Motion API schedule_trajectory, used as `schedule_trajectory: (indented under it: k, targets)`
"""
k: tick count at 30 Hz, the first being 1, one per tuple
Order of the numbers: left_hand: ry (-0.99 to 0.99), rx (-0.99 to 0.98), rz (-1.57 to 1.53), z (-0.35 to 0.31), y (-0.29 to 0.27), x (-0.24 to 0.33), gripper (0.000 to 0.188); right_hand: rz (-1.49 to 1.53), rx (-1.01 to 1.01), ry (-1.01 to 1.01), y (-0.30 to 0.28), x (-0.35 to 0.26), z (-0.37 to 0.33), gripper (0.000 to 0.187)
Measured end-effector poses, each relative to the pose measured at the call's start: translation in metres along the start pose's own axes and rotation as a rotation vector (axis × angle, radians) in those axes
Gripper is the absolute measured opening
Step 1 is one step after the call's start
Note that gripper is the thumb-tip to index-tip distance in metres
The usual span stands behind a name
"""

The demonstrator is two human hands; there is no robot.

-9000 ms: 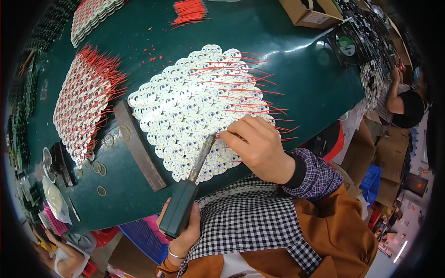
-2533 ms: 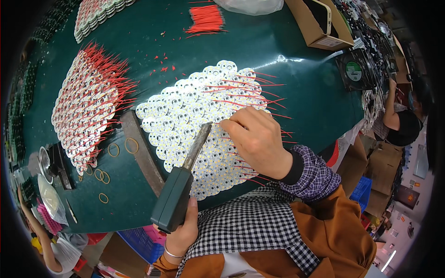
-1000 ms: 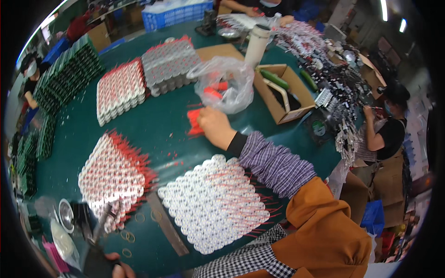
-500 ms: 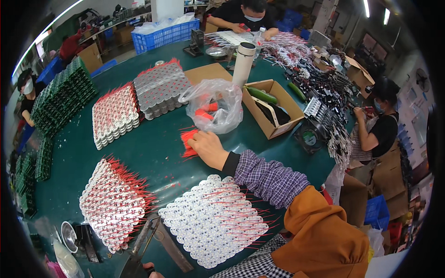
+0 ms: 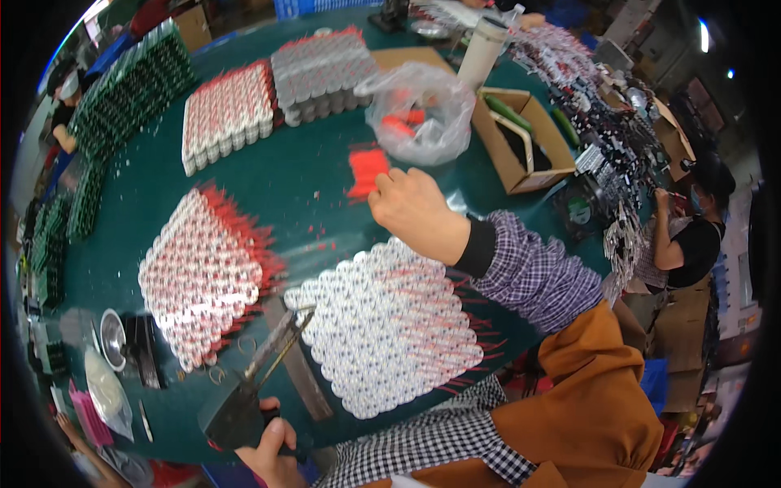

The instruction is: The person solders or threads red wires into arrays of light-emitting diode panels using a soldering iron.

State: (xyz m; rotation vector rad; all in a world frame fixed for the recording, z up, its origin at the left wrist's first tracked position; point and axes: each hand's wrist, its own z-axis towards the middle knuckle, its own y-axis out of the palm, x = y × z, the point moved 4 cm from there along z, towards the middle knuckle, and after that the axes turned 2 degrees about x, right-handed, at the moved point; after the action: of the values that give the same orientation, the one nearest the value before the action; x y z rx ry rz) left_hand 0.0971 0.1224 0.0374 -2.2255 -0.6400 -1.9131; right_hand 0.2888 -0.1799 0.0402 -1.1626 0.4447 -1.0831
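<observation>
My left hand (image 5: 275, 451), low in the view, is closed round the handle of a black soldering gun (image 5: 236, 415). The gun's long metal tip reaches the left corner of a panel of joined white discs (image 5: 382, 342), with thin red wires across its right part. Above that panel is my right hand (image 5: 419, 213), fingers bent together beside a bundle of short red wires (image 5: 368, 171). What its fingertips hold, if anything, is hidden. To the left lies a stack of white disc panels (image 5: 199, 281) with red wires bristling from its right edge.
Two more panel stacks, one white (image 5: 228, 110) and one grey (image 5: 321, 69), stand farther back. A clear plastic bag (image 5: 423, 114), a pale flask (image 5: 482, 53) and a cardboard box (image 5: 541, 175) are at back right. A metal bowl (image 5: 112, 337) sits at left. Co-workers sit around the table.
The view has shifted, bringing my left hand and the soldering gun more fully into sight. My right hand has drawn back from on top of the red wire bundle to its right side.
</observation>
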Motion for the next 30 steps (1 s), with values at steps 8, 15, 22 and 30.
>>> schedule_trajectory:
  k: [8, 15, 22, 30]
  targets:
    - [-0.064, -0.054, -0.038, -0.009, 0.011, -0.012, 0.050, -0.217, -0.243, -0.127, 0.046, -0.023, -0.023, 0.006]
    - [-0.096, -0.017, -0.053, -0.015, 0.007, -0.024, 0.056, 0.247, -0.060, 0.058, -0.023, -0.030, -0.057, 0.013]
    - [-0.220, -0.178, 0.211, -0.024, 0.036, -0.031, 0.051, 0.588, 0.072, 0.233, -0.030, -0.066, -0.118, 0.017]
    - [0.074, -0.439, 0.609, -0.032, 0.025, -0.063, 0.035, 0.550, 0.116, 0.252, -0.023, -0.078, -0.136, 0.019]
